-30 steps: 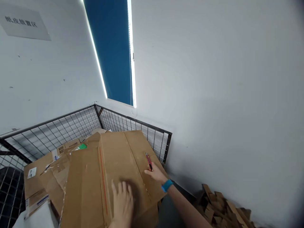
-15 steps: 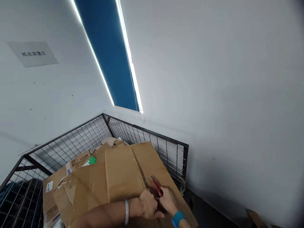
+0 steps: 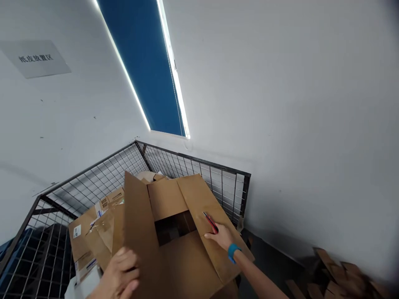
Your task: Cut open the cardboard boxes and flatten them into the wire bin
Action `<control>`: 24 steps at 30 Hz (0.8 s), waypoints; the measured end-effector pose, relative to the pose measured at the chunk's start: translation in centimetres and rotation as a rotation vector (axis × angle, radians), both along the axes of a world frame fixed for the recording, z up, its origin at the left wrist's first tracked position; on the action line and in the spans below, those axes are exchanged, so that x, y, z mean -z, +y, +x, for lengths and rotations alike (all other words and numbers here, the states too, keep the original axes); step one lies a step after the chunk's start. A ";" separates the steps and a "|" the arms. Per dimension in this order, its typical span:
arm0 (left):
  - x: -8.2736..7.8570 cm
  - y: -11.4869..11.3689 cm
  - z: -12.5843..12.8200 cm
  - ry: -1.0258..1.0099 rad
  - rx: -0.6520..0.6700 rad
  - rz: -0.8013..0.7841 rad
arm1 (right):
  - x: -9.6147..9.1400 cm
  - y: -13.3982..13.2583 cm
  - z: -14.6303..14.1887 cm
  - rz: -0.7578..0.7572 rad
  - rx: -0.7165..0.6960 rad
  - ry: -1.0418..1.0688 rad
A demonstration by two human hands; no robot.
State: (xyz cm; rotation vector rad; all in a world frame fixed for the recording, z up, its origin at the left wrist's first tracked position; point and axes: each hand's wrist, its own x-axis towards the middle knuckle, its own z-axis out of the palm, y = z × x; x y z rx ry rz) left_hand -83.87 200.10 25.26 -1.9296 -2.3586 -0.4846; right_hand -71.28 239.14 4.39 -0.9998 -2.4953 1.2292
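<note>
Since the earlier frame, the brown cardboard box has been opened: its left flap is clamped by the left hand, while a red-handled cutter is gripped by the right hand resting on its right flap.

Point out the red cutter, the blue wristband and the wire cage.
red cutter (image 3: 210,222), head view, on the middle of its red body.
blue wristband (image 3: 232,251), head view, on the band's outer face.
wire cage (image 3: 224,189), head view, on its right mesh wall.
</note>
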 end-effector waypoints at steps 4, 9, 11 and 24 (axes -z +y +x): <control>5.6 -6.7 -1.3 -0.104 -0.351 -0.091 | -0.2 -0.9 0.2 -0.014 -0.002 0.018; 7.5 -1.6 -0.6 -0.259 -0.591 -0.331 | -0.8 -1.3 1.3 -0.057 -0.020 0.084; 4.9 2.6 0.4 -0.209 -0.810 -0.433 | -1.0 -1.3 1.8 -0.094 -0.033 0.119; 13.2 25.6 11.4 -0.651 -0.804 -0.308 | -1.7 -6.2 18.9 0.142 -0.115 0.089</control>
